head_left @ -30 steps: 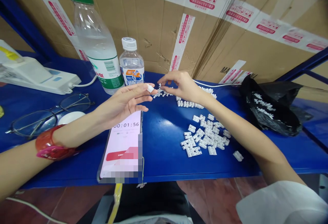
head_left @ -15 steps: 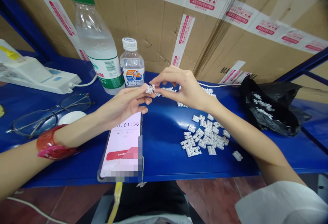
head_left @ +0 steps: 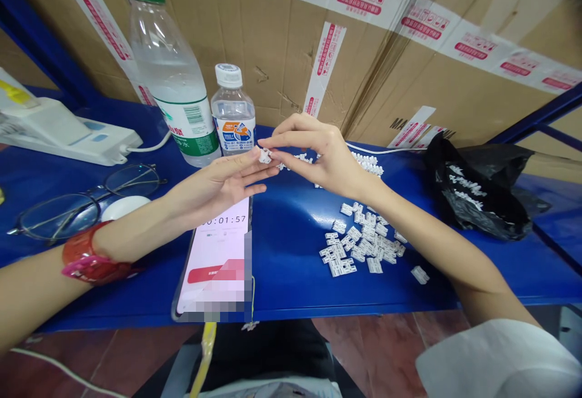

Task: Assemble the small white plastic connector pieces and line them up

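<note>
My left hand (head_left: 218, 184) and my right hand (head_left: 321, 154) meet above the blue shelf (head_left: 291, 246). Both pinch one small white plastic piece (head_left: 265, 155) at their fingertips. The left fingers lie nearly straight under it, and the right thumb and forefinger close on it from above. A loose pile of the same white pieces (head_left: 364, 243) lies on the shelf below my right forearm. A row of joined pieces (head_left: 364, 164) lies behind my right hand. A red bracelet (head_left: 88, 255) sits on my left wrist.
A phone (head_left: 216, 261) showing a timer lies under my left hand. Two water bottles (head_left: 170, 76) (head_left: 233, 113), glasses (head_left: 86, 201), a white power strip (head_left: 68, 134) and a black plastic bag (head_left: 482, 185) are on the shelf. Cardboard boxes (head_left: 364, 52) stand behind.
My right hand rose from the row of pieces to my left fingertips and closed on the white piece held there. The timer went from 00:01:56 to 00:01:57.
</note>
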The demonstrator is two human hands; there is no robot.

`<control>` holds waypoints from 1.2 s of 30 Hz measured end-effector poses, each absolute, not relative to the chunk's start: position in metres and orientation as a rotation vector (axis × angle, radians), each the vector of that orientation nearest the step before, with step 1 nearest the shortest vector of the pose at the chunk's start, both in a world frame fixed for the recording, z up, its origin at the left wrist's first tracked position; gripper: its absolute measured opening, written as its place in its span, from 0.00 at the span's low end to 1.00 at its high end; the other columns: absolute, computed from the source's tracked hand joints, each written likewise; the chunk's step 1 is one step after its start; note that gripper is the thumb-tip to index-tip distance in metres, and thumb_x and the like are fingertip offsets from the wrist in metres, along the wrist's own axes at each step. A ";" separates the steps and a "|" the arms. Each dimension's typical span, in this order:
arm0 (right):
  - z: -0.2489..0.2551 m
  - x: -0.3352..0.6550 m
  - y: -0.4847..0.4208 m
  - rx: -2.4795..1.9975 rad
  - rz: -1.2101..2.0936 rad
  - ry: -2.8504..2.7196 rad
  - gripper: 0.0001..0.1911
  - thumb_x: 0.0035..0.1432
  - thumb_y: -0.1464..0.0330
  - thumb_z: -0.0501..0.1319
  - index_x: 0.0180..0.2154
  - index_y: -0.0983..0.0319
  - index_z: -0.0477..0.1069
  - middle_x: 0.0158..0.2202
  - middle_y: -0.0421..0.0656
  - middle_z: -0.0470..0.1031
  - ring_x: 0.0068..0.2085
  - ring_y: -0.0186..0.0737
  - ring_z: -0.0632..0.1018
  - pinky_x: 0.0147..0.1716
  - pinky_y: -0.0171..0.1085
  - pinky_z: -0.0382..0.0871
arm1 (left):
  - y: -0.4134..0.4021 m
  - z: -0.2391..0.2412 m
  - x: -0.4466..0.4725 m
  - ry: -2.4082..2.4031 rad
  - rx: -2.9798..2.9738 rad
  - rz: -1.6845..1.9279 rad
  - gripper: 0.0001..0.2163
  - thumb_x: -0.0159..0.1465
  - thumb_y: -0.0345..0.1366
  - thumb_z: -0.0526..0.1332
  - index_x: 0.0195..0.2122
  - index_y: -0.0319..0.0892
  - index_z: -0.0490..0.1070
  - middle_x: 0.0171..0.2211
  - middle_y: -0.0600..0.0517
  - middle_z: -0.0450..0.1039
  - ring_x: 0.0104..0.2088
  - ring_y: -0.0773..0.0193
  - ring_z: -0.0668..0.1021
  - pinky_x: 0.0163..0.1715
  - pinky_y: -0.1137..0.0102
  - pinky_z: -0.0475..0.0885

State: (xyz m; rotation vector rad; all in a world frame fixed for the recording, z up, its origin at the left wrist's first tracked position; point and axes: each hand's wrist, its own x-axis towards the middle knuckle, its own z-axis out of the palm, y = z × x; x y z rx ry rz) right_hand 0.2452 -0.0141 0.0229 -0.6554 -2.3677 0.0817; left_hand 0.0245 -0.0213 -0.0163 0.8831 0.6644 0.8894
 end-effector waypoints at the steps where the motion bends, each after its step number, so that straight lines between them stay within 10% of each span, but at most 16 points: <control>1: 0.020 0.243 -0.015 -0.651 0.055 -2.355 0.14 0.73 0.67 0.58 0.54 0.62 0.78 0.49 0.47 0.80 0.51 0.42 0.79 0.53 0.47 0.75 | -0.021 -0.016 0.025 0.664 0.848 0.888 0.04 0.68 0.38 0.70 0.40 0.47 0.86 0.45 0.49 0.84 0.52 0.58 0.81 0.48 0.69 0.77; 36: 0.020 0.245 -0.007 -0.694 0.090 -2.392 0.19 0.74 0.58 0.59 0.56 0.62 0.75 0.55 0.48 0.81 0.57 0.45 0.78 0.60 0.48 0.71 | -0.026 -0.007 0.026 0.693 0.987 0.997 0.03 0.65 0.34 0.71 0.38 0.44 0.85 0.43 0.49 0.86 0.51 0.58 0.82 0.53 0.66 0.77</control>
